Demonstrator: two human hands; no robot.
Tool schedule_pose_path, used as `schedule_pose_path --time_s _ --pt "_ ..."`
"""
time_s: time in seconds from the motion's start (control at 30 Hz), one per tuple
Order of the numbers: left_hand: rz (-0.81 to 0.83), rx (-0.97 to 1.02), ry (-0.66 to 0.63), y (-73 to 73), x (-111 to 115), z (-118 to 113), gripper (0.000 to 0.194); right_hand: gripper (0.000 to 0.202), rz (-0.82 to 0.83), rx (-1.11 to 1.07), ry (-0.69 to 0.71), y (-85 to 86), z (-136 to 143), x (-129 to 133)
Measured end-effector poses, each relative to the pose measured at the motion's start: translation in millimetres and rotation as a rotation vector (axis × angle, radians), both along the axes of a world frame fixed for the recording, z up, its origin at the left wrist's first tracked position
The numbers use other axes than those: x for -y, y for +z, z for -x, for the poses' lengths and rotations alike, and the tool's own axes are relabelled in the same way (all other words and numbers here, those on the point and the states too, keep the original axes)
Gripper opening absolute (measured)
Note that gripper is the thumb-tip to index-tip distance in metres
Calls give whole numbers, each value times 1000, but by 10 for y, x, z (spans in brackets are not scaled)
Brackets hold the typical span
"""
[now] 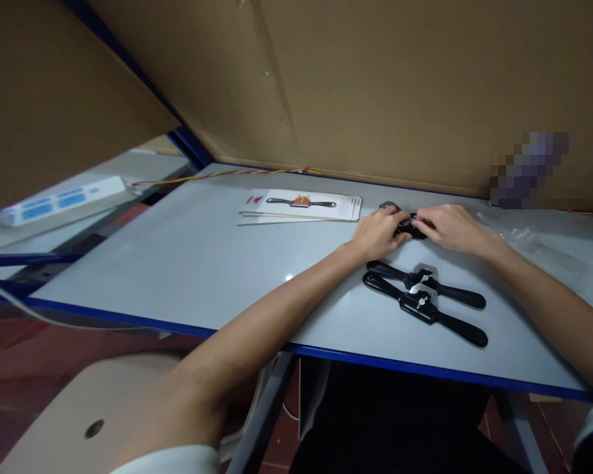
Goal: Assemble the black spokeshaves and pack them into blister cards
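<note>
White cuffs edge our sleeves at the bottom of the frame, where our dark clothing fills the lower middle. A cream stool with a round hole stands at lower left, over a reddish floor. Above these runs the blue front edge of the pale grey tabletop.

Right of centre we have two black two-handled tools lying on it, side by side and slanting down to the right. The nearer tool and the farther tool each carry a silvery metal part in the middle, and they lie very close together.

Just beyond them, right of the middle of the frame, our left hand and right hand meet at a black piece. Each grip is closed on it with bent fingers, which cover much of it, so we cannot tell its full shape.

To the left of our hands we see a few printed cards, slightly fanned, the top one picturing a black two-handled tool. Clear plastic wrapping lies at the right, beyond our right forearm. At far left sits a white power strip with blue sockets; a red-and-yellow cable trails along the back edge, below a brown panel across the top.
</note>
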State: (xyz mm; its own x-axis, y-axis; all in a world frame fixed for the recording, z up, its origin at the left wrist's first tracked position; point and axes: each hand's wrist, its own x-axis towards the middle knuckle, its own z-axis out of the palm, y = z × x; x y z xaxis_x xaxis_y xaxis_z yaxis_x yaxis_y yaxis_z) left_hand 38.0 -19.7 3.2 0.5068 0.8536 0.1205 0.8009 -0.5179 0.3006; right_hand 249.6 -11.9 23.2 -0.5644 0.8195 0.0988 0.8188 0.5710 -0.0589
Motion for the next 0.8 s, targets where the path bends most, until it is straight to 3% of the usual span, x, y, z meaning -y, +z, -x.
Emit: schedule_pose_path --time_s 0.43,0.8 --pt "3 -33 6 30 19 -12 49 28 17 161 22 53 -14 31" --pt "-5 -30 9 10 3 -6 48 32 80 133 -163 120 183 100"
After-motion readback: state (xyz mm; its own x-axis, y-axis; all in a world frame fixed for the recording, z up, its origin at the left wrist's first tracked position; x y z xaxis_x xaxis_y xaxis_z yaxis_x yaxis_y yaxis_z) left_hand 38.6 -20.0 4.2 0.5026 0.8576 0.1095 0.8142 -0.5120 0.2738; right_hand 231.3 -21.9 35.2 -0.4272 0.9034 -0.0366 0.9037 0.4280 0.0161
